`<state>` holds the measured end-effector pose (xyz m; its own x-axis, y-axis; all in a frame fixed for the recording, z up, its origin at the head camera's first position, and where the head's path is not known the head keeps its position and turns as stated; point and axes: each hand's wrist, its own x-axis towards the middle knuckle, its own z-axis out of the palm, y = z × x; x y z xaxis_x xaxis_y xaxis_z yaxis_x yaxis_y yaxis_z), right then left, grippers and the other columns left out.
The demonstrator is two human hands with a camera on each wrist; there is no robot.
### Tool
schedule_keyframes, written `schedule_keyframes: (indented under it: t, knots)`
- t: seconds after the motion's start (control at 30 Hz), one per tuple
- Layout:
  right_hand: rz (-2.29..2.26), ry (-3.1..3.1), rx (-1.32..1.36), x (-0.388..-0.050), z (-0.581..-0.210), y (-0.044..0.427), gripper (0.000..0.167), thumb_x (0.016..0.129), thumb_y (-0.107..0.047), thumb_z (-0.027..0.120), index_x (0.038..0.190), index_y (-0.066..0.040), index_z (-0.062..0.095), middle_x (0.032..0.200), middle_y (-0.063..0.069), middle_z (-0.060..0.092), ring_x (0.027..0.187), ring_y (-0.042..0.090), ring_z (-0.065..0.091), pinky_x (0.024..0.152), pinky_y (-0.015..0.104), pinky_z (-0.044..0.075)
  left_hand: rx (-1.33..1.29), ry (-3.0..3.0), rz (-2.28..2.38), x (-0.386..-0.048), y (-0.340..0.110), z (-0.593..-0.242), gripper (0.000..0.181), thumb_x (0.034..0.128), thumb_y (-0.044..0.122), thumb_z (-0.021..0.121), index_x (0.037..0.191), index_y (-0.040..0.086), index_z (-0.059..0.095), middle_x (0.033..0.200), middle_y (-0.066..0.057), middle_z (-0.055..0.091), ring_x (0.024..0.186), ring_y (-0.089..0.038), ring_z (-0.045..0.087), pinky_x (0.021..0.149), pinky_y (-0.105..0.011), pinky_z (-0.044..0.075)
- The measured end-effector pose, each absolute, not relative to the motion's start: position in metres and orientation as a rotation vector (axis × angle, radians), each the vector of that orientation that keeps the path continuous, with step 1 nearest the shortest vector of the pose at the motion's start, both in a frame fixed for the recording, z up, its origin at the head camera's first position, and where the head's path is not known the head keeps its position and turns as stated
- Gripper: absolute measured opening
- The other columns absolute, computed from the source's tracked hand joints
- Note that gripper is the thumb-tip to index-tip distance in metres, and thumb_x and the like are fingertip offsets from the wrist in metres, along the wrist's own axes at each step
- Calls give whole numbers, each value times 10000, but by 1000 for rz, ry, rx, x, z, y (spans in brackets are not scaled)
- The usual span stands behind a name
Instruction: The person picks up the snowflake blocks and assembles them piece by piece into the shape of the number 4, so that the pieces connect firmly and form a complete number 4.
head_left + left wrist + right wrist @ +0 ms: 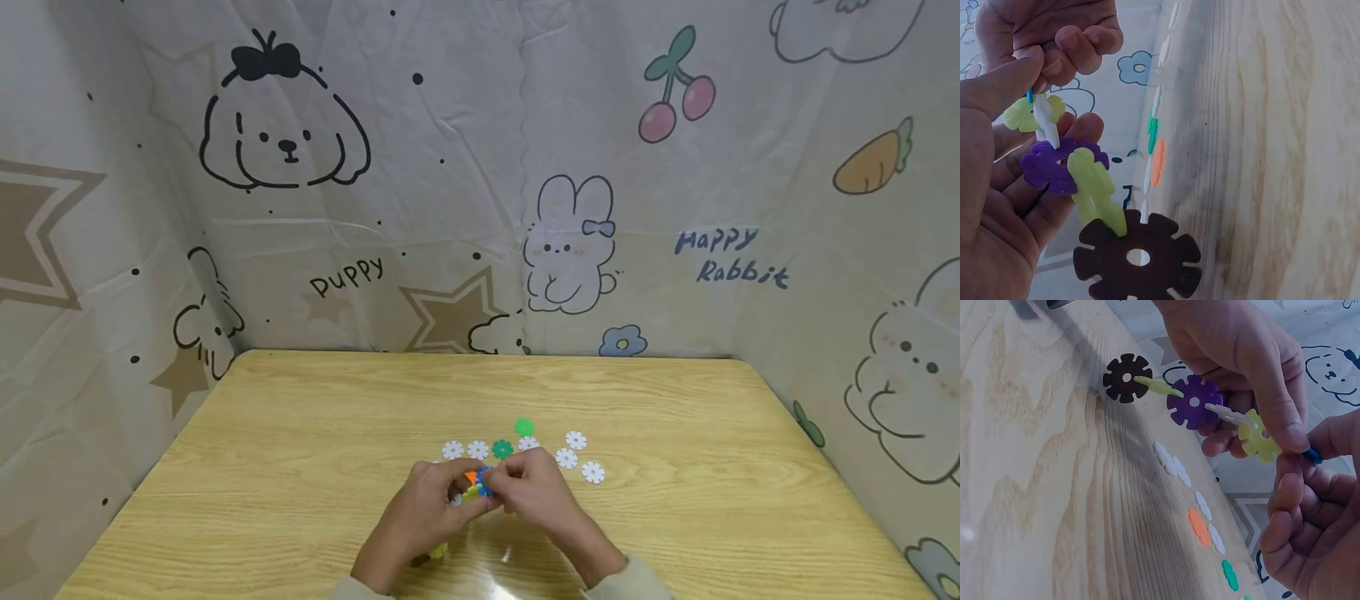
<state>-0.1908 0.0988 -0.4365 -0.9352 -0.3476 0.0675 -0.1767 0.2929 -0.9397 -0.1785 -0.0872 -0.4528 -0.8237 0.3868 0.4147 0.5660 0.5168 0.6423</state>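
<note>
A chain of notched discs hangs from the left hand [423,508]: a dark brown disc [1138,257] at its free end, then a yellow-green one [1094,190], a purple one [1194,402], a white one [1230,415] and another yellow-green disc [1259,439]. The left thumb and fingers pinch the chain near this last disc. Beside it, the right hand [542,492] pinches a blue disc [483,481], touching the chain's end. Fingertips cover most of the blue disc, so whether the two are joined cannot be told.
Beyond the hands on the wooden table [300,433] lie several loose white discs [592,472], a dark green disc [502,449] and a light green one [524,427]. An orange disc [1198,526] lies among them. Printed cloth [450,167] stands behind the table.
</note>
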Motion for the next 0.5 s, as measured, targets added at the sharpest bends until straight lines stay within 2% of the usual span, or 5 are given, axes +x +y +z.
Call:
schedule_keyframes:
  t: [0.33,0.5]
  knots:
    - [-1737,2351,-528,-191,-434,97,291,907,-116,659,637,-13,696,521,0,541,473,59,389,443,200,288,-819,-2442,-1200,-179,-88,-454,310,838,354,818,1015,105,761,677,111,619,531,62,442,505,-163,453]
    - [-1723,2321,-530,-191,-435,98,289,923,-134,664,664,-13,710,544,60,571,459,60,350,426,206,252,-829,-2433,-1192,-179,-89,-456,302,845,363,809,1000,108,762,593,179,498,496,107,306,448,-116,345]
